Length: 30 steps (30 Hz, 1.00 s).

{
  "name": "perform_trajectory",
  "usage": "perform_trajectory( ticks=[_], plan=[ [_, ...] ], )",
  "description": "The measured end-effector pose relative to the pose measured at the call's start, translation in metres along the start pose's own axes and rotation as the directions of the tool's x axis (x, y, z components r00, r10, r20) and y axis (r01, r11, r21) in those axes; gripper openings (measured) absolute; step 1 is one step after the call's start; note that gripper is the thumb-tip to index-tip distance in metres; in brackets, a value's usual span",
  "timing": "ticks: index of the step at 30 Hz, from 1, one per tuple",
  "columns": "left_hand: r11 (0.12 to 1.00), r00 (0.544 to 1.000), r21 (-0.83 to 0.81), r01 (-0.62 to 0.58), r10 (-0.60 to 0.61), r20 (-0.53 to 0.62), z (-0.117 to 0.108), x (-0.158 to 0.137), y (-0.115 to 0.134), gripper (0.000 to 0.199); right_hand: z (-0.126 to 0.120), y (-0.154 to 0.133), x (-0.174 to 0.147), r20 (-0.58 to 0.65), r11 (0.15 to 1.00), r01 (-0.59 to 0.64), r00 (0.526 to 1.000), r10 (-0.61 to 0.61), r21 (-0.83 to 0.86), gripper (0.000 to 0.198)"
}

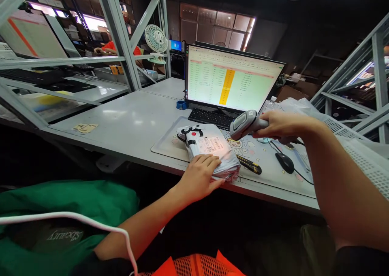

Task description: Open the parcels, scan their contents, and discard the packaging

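Note:
A white plastic-wrapped parcel (226,152) lies on the desk mat near the front edge, its printed label facing up. Black tape and a red spot show at its far left end. My left hand (202,173) rests on the parcel's near side, fingers stretched over the top and thumb along the near edge. In my right hand (281,124) is a grey handheld barcode scanner (244,124), held above and to the right of the parcel. Its head points down toward the label, where a reddish glow falls. A black and yellow utility knife (251,164) lies just right of the parcel.
Behind the parcel stand a keyboard (209,117) and a monitor (206,77) showing a spreadsheet. A mouse (285,162) lies right, beside a white perforated basket (358,154). A blue tape roll (181,105) and paper labels (85,128) lie left. Metal frames flank the desk.

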State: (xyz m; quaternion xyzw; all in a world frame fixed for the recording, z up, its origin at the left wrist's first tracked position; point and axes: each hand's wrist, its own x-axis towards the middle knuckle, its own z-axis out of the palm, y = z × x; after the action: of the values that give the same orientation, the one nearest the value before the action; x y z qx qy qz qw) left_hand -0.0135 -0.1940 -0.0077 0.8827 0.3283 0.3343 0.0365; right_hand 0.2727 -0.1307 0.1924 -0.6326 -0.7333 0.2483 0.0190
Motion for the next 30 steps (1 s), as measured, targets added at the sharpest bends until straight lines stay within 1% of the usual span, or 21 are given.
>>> perform_trajectory(
  ticks=[2,4,5,7,10,12,13,14,15,16,17,18,19,20,21,22,24,26,28,29,30],
  plan=[
    [0.998,1.000,0.056,0.026,-0.027,0.004,0.008,-0.003,0.000,0.063,0.004,-0.005,0.005,0.002,0.998,0.055,0.998,-0.055,-0.034,0.026],
    [0.991,0.999,0.127,0.045,-0.042,-0.021,0.015,-0.009,-0.003,0.076,0.011,0.001,0.013,-0.042,0.993,0.105,0.993,-0.107,-0.062,0.022],
    [0.985,0.998,0.167,0.053,-0.048,-0.035,0.018,-0.012,-0.005,0.077,0.015,0.007,0.018,-0.078,0.990,0.121,0.989,-0.126,-0.069,0.021],
    [0.972,0.997,0.228,0.054,-0.041,-0.059,0.021,-0.017,-0.012,0.069,0.027,0.026,0.030,-0.151,0.993,0.108,0.982,-0.115,-0.049,0.023],
    [0.978,0.994,0.210,0.015,0.009,-0.113,0.014,-0.022,-0.030,0.051,0.054,0.062,0.050,-0.251,1.000,-0.024,0.968,0.019,-0.017,0.031],
    [0.992,0.981,0.121,0.021,0.003,-0.195,0.000,-0.025,-0.048,0.044,0.078,0.085,0.062,-0.338,0.979,-0.193,0.928,0.159,-0.069,0.032],
    [0.997,0.966,0.060,0.054,-0.037,-0.258,-0.009,-0.026,-0.059,0.042,0.091,0.095,0.067,-0.385,0.954,-0.283,0.895,0.227,-0.095,0.031],
    [0.994,0.936,-0.010,0.111,-0.108,-0.334,-0.019,-0.027,-0.073,0.038,0.103,0.103,0.071,-0.424,0.926,-0.362,0.859,0.286,-0.108,0.030],
    [0.977,0.881,-0.098,0.189,-0.213,-0.422,-0.028,-0.027,-0.087,0.031,0.115,0.109,0.073,-0.454,0.901,-0.420,0.827,0.331,-0.108,0.031],
    [0.938,0.792,-0.215,0.271,-0.344,-0.505,-0.037,-0.027,-0.102,0.024,0.126,0.114,0.075,-0.474,0.885,-0.455,0.803,0.361,-0.097,0.035],
    [0.871,0.675,-0.366,0.328,-0.487,-0.555,-0.044,-0.026,-0.117,0.019,0.137,0.117,0.076,-0.487,0.878,-0.471,0.788,0.377,-0.083,0.040],
    [0.770,0.547,-0.537,0.346,-0.630,-0.551,-0.049,-0.025,-0.132,0.022,0.145,0.119,0.076,-0.495,0.875,-0.478,0.779,0.385,-0.071,0.045],
    [0.641,0.440,-0.695,0.324,-0.753,-0.489,-0.052,-0.024,-0.146,0.028,0.153,0.120,0.075,-0.505,0.874,-0.483,0.770,0.390,-0.062,0.048],
    [0.499,0.374,-0.818,0.284,-0.844,-0.385,-0.052,-0.024,-0.159,0.035,0.159,0.121,0.074,-0.514,0.873,-0.484,0.764,0.391,-0.055,0.047],
    [0.363,0.347,-0.897,0.251,-0.899,-0.266,-0.050,-0.024,-0.170,0.039,0.164,0.122,0.074,-0.521,0.874,-0.484,0.758,0.391,-0.048,0.045],
    [0.252,0.345,-0.937,0.244,-0.925,-0.159,-0.047,-0.025,-0.180,0.042,0.167,0.123,0.073,-0.529,0.875,-0.482,0.754,0.389,-0.044,0.043],
    [0.119,0.367,-0.945,0.306,-0.930,0.002,-0.038,-0.030,-0.198,0.047,0.167,0.127,0.073,-0.547,0.879,-0.475,0.746,0.380,-0.037,0.040],
    [0.065,0.401,-0.929,0.363,-0.912,0.093,-0.029,-0.037,-0.215,0.052,0.156,0.132,0.075,-0.570,0.878,-0.478,0.729,0.379,-0.028,0.041],
    [0.049,0.424,-0.935,0.352,-0.899,0.113,-0.022,-0.044,-0.230,0.056,0.138,0.135,0.084,-0.601,0.883,-0.468,0.715,0.357,-0.031,0.047],
    [0.045,0.423,-0.944,0.326,-0.900,0.103,-0.019,-0.046,-0.237,0.056,0.128,0.135,0.092,-0.613,0.893,-0.447,0.720,0.327,-0.048,0.051],
    [0.050,0.406,-0.956,0.290,-0.911,0.075,-0.016,-0.048,-0.243,0.054,0.117,0.133,0.102,-0.618,0.906,-0.418,0.731,0.287,-0.073,0.054]
  ],
)
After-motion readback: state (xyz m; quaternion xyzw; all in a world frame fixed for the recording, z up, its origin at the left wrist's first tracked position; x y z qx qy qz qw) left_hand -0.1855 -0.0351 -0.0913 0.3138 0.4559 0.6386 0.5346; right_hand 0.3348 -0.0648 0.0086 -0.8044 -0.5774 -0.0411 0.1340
